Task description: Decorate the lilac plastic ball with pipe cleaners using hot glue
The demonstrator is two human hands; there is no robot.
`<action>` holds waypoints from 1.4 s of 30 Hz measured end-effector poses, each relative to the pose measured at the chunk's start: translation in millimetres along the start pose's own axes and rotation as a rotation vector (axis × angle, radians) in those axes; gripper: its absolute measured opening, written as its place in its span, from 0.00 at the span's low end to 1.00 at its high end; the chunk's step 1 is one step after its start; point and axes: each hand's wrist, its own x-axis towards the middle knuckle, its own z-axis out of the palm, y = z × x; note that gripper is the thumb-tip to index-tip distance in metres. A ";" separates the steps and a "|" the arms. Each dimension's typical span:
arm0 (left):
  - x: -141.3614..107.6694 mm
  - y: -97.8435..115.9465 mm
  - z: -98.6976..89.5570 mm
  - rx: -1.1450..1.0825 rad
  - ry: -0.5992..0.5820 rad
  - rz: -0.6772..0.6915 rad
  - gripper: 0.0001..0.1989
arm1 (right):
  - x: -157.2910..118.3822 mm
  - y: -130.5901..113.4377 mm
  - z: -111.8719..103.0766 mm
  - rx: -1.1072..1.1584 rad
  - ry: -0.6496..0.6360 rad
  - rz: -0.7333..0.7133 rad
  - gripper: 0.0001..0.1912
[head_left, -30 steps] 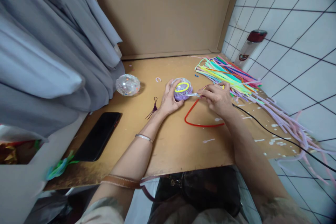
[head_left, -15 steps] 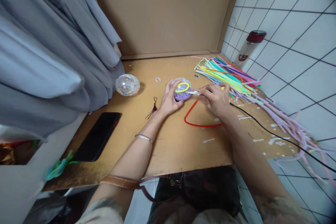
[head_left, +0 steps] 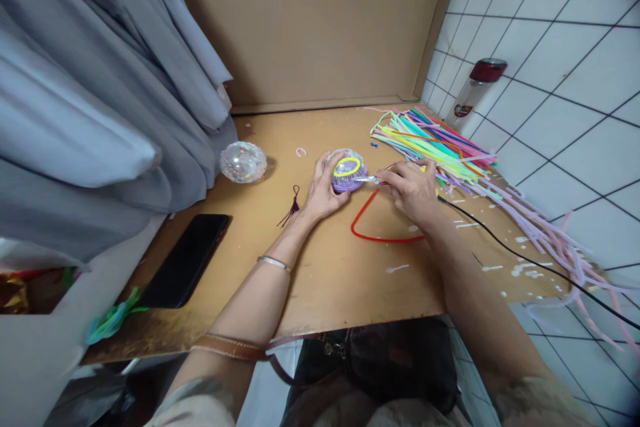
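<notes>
My left hand (head_left: 325,190) is closed around the side of a clear ball (head_left: 345,155) whose lower part is wrapped in purple fuzzy stem. A yellow ring (head_left: 347,167) shows on the ball's near face. Pinched in my right hand (head_left: 413,190) is a small tool with a silvery tip (head_left: 367,179); its handle is mostly hidden by the fingers. That tip points left and meets the purple wrapping, or lies very close to it. Below the hands a red pipe cleaner (head_left: 385,239) lies bent on the table, with one end passing under my right hand.
Colourful pipe cleaners (head_left: 435,140) lie heaped at the back right, near a red-capped bottle (head_left: 470,97). A black cable (head_left: 520,257) crosses the right side. Leftward are another clear ball (head_left: 243,162), a dark tassel (head_left: 294,203), a black phone (head_left: 186,260) and a grey curtain (head_left: 100,80).
The silvery tip has shifted very slightly downward against the ball. Both hands keep nearly the same place and grip.
</notes>
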 end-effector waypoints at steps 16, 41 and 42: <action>-0.4 -1.8 -1.0 -0.027 -0.024 -0.050 0.44 | -0.7 11.0 -1.1 0.234 -0.389 0.045 0.13; -0.5 -1.7 0.8 -0.070 0.024 -0.119 0.33 | -4.3 11.7 6.7 0.100 -0.515 0.084 0.09; -0.5 -2.1 1.0 -0.064 0.025 -0.117 0.33 | -4.8 11.4 7.7 0.107 -0.531 0.105 0.10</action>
